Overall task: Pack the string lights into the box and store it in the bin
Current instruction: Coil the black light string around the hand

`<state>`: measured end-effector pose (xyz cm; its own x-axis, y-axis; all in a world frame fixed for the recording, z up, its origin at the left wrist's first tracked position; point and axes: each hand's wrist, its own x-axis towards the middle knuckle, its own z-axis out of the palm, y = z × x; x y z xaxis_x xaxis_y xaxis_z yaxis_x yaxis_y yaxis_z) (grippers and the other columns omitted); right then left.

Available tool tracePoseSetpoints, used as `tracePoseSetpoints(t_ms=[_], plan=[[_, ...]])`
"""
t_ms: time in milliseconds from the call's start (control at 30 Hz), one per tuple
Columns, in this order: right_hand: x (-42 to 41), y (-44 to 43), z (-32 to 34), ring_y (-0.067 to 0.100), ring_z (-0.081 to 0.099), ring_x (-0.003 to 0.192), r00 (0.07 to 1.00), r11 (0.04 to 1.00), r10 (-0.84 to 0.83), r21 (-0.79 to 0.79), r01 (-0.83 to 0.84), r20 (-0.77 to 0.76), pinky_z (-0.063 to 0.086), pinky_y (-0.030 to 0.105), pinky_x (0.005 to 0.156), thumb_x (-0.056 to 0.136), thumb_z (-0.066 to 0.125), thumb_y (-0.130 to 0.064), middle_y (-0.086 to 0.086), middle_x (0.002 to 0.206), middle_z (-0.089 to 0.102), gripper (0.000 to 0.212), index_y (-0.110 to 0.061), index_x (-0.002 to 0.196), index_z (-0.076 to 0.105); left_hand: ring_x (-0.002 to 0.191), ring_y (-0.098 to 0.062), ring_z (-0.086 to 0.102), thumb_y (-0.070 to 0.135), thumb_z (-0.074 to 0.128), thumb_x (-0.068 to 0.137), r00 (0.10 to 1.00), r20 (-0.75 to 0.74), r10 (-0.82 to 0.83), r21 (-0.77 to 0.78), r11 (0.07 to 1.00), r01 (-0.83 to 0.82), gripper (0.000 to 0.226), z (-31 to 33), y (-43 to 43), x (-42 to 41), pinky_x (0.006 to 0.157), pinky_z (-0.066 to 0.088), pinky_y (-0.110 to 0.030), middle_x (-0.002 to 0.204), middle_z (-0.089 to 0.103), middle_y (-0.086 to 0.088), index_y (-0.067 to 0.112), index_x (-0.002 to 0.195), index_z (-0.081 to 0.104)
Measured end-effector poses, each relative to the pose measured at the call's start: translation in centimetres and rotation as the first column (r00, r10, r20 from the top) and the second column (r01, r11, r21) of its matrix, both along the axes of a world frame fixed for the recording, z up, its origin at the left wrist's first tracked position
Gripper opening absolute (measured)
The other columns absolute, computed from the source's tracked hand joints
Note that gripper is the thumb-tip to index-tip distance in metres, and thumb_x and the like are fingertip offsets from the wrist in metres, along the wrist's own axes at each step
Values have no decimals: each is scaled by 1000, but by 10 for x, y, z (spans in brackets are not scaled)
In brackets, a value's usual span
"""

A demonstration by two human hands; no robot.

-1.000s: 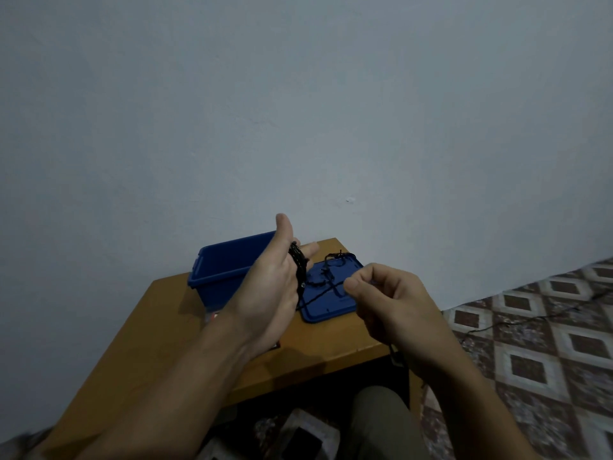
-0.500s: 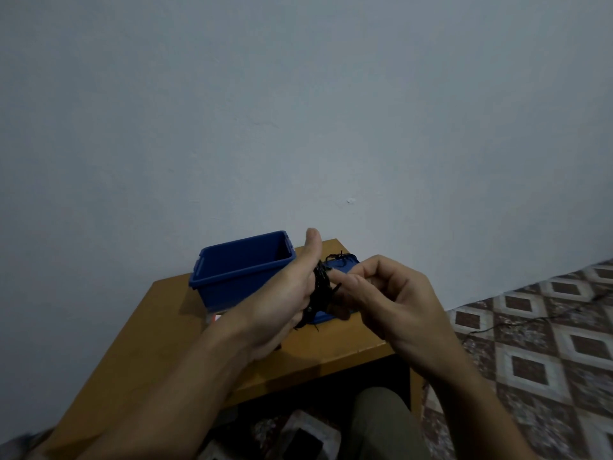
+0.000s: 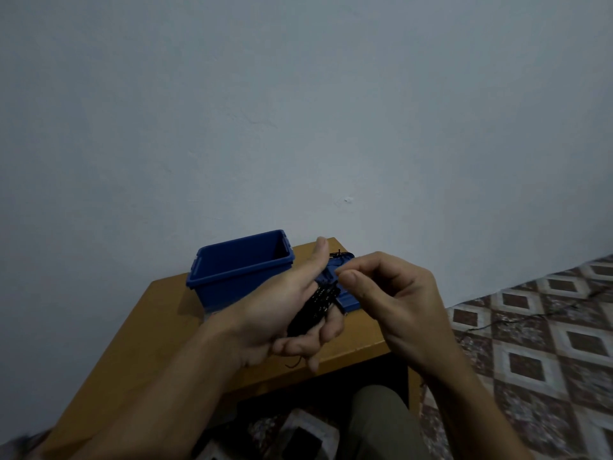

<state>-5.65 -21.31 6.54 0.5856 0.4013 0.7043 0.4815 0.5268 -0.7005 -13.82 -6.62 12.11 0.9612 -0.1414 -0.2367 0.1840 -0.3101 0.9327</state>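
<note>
Wooden table (image 3: pixel 139 330); left hand (image 3: pixel 282 313) grips string lights (image 3: pixel 315 303); bundle slants up-right

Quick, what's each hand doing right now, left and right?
Left hand: holds the coiled string lights, fingers curled round the bundle.
Right hand: thumb and forefinger pinched beside the coil, seemingly on its loose strand.

We label two bare forearms (image 3: pixel 172 376), uncovered as far as the frame's lower edge, each ending in a bare hand — the left hand (image 3: pixel 282 313) and the right hand (image 3: pixel 394 303). On the right thumb (image 3: pixel 352 279) we note a short, trimmed nail. Below, one knee (image 3: pixel 381 423) is clothed in plain olive-grey fabric — smooth, unpatterned, dimly lit.
</note>
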Motion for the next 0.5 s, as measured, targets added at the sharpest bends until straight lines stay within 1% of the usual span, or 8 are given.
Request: tracePoseSetpoints(t_ms=[133, 233, 333, 400, 467, 500], plan=[[2, 2, -4, -3, 57, 61, 1000, 999, 6, -53, -6, -4, 43, 9, 58, 91, 60, -18, -16, 67, 64, 16, -6, 95, 70, 29, -10, 30, 84, 19, 87, 997, 7, -73, -178, 981, 73, 87, -2, 5, 3, 58, 50, -32, 34, 31, 0, 10, 51, 48], [2, 8, -7, -4, 54, 62, 999, 997, 23, -74, -25, -31, 42, 10, 59, 97, 56, -19, -16, 72, 61, 13, -9, 99, 66, 28, -11, 28, 81, 20, 90, 994, 21, -110, -335, 936, 111, 84, -6, 6, 4, 54, 49, -30, 32, 32, 2, 12, 48, 46], [-1, 13, -11, 0, 50, 63, 999, 996, 24, -88, -26, -22, 41, 15, 60, 103, 53, -16, -12, 76, 59, 12, -14, 98, 64, 28, -15, 24, 78, 24, 91, 976, 67, -209, -525, 824, 213, 81, -11, 10, 7, 53, 49, -29, 32, 38, 2, 13, 50, 50], [-4, 16, -12, 10, 51, 66, 1000, 994, 16, -103, -18, -17, 43, 24, 59, 102, 52, -15, -5, 80, 62, 14, -16, 98, 66, 30, -18, 24, 76, 24, 93, 957, 104, -270, -640, 719, 272, 82, -14, 13, 9, 56, 49, -31, 33, 38, -1, 10, 53, 52], [-6, 18, -12, 17, 55, 69, 1000, 993, -1, -117, -1, -18, 48, 32, 60, 102, 53, -12, -3, 83, 65, 16, -17, 99, 68, 31, -19, 22, 76, 21, 94, 941, 139, -308, -709, 633, 312, 84, -17, 15, 9, 58, 50, -32, 35, 33, -4, 8, 57, 53], [-6, 18, -12, 14, 57, 69, 1000, 992, -10, -125, 7, -22, 48, 31, 60, 102, 53, -11, -5, 83, 67, 17, -18, 99, 68, 31, -18, 21, 75, 19, 94, 938, 151, -313, -726, 609, 320, 85, -18, 15, 9, 59, 50, -32, 36, 31, -4, 7, 58, 54]])
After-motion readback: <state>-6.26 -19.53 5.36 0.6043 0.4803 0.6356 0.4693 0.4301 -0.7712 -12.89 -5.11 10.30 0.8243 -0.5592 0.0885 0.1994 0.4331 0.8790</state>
